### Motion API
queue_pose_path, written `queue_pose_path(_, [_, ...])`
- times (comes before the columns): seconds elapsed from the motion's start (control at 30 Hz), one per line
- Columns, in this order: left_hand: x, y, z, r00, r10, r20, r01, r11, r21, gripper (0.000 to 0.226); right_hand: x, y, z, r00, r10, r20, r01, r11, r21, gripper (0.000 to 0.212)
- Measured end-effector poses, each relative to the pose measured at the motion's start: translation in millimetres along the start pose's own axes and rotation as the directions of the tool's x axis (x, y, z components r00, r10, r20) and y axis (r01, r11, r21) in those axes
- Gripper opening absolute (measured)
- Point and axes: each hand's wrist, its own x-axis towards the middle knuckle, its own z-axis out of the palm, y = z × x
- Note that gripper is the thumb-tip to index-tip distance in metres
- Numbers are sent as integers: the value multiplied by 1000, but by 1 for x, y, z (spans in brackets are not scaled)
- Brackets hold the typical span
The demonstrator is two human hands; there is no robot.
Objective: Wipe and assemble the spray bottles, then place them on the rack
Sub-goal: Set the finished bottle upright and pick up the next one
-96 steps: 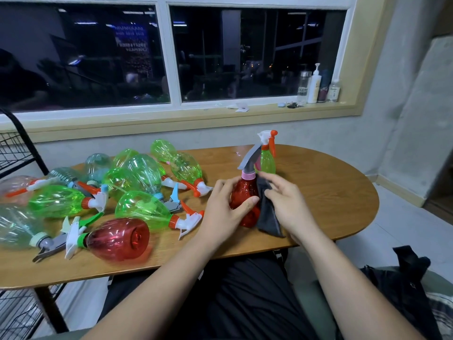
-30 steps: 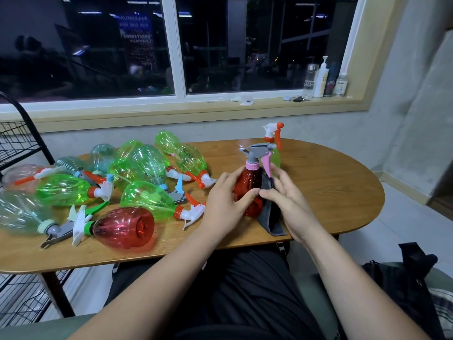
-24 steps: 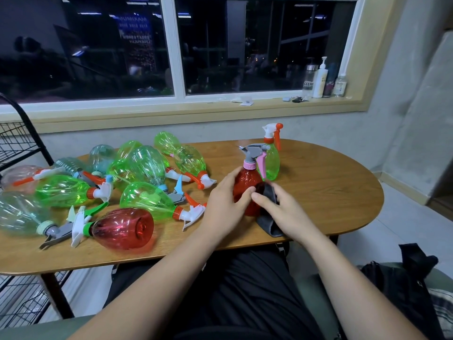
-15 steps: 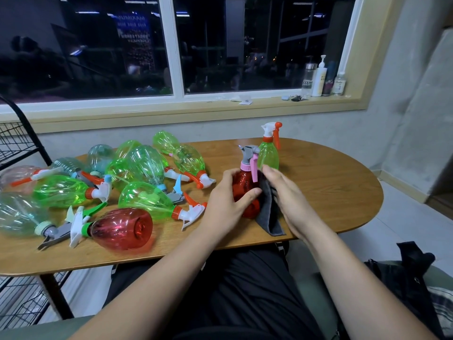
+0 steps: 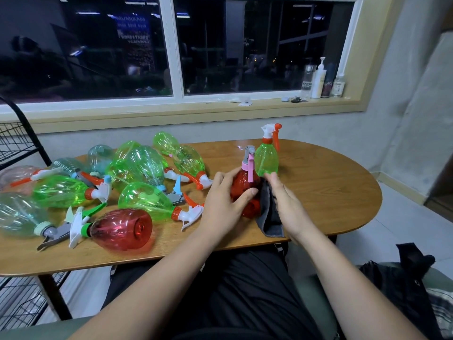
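Noting, at the far left edge, a black wire rack (image 5: 17,143) standing just beside the oval wooden table (image 5: 331,192). Recording across the left half of the tabletop a heap of spray bottles (image 5: 144,168), green and clear, all lying on their sides with trigger heads fitted, several touching one another. Logging at the near side of that heap a red bottle (image 5: 122,229), also lying on its side, green collar and white trigger pointing left. Finding the left hand (image 5: 223,202) wrapping fingers and thumb round the body of the red spray bottle (image 5: 242,182), gripping it. Confirming that bottle standing upright near the table's front edge, about midway along, with a grey and pink trigger head (image 5: 248,158) fitted on top. Observing a dark grey cloth (image 5: 269,217) sandwiched between the bottle's right flank and the right hand (image 5: 286,204), lower end trailing onto the table. Reporting the right hand's visible fingers lying fairly straight, pressing the cloth against the bottle rather than clenching it; thumb out of sight. Marking a green bottle (image 5: 266,160) standing upright just behind. Listing toiletry containers (image 5: 318,82) on the windowsill at far right.
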Motion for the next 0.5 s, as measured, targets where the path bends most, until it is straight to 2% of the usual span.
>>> queue_pose_path(0.1, [0, -1, 2, 1000, -31, 1, 31, 999, -22, 60, -1, -1, -2, 999, 45, 21, -44, 998, -46, 81])
queue_pose_path(0.2, [0, -1, 3, 998, -52, 28, 54, 996, -64, 61, 2, -13, -2, 996, 76, 42, -77, 997, 13, 48])
queue_pose_path(0.3, [0, 2, 1, 998, -42, 42, 45, 997, -64, 61, 4, -27, 1, 998, 61, 32, -64, 995, 77, 45])
queue_pose_path(0.33, [0, 3, 1, 998, -34, 44, 37, 998, -54, 61, 3, -32, 1, 999, 41, 30, -43, 994, 99, 51])
queue_pose_path(0.4, [0, 4, 1, 998, -24, 54, 26, 999, -40, 61, 3, -37, 2, 999, -30, 18, 27, 991, 134, 78])
queue_pose_path(0.5, [1, 3, 1, 999, -1, 49, 2, 1000, -18, 60, 4, -37, 3, 993, -114, 21, 110, 984, 139, 84])
